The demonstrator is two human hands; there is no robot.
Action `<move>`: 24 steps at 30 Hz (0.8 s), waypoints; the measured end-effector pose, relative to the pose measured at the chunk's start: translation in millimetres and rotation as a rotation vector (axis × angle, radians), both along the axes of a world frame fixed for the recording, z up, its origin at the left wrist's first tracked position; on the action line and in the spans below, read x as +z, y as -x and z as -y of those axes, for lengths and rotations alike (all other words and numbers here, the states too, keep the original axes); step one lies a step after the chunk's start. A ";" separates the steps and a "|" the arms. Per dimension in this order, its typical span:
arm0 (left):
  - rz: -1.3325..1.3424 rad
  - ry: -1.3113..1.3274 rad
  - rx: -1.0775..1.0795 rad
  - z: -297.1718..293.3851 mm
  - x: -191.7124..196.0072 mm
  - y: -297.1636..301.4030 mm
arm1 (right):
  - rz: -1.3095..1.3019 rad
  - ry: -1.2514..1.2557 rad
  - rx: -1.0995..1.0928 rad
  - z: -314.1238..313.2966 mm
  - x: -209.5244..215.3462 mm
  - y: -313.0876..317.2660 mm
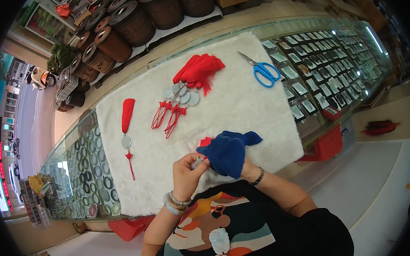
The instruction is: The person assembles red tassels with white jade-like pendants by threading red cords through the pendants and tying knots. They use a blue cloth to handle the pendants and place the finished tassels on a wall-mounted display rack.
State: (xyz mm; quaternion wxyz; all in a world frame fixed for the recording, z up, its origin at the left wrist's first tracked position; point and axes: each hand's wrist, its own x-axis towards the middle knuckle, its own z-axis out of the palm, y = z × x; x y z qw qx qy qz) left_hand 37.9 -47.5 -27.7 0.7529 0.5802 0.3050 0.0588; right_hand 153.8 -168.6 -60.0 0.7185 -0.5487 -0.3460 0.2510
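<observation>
My left hand (187, 170) pinches a small pale round stone pendant (198, 162) over the near edge of a white fluffy mat (240, 97). My right hand (238, 166) is wrapped in a dark blue cloth (229, 151) and presses it against the pendant. A bit of red tassel (206, 141) shows just behind the cloth. One finished pendant with a red tassel (127, 115) lies alone at the mat's left. A heap of similar pendants with red tassels and cords (188, 82) lies at the mat's middle back.
Blue-handled scissors (263, 71) lie at the mat's far right corner. The mat covers a glass display counter (332, 54) filled with small jewellery items and bangles. Round dark wooden stools or drums (128, 22) stand behind the counter. A red tassel bundle (379, 127) lies on the floor at right.
</observation>
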 end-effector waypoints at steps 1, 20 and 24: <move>-0.004 -0.017 0.021 1.5 -1.0 0.4 | -0.067 -0.031 -0.030 -0.6 -3.5 3.4; -0.053 0.137 0.004 -6.1 -7.0 0.2 | 0.410 0.342 0.370 6.0 0.4 -33.8; -0.075 0.058 -0.143 -16.4 1.5 -2.1 | 0.224 0.230 0.411 6.1 5.3 -34.2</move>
